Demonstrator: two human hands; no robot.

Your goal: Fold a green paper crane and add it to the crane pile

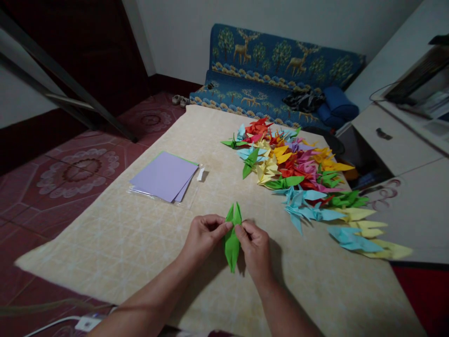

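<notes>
The left hand (206, 235) and right hand (255, 243) pinch a green folded paper (232, 243) between them, above the near part of the worktop (140, 252) (the fingertips behind it are hidden). Folded paper pieces (298, 164) overlap on the right, many partly covered, and the lowest of the purple sheets (164, 175) are hard to make out.
</notes>
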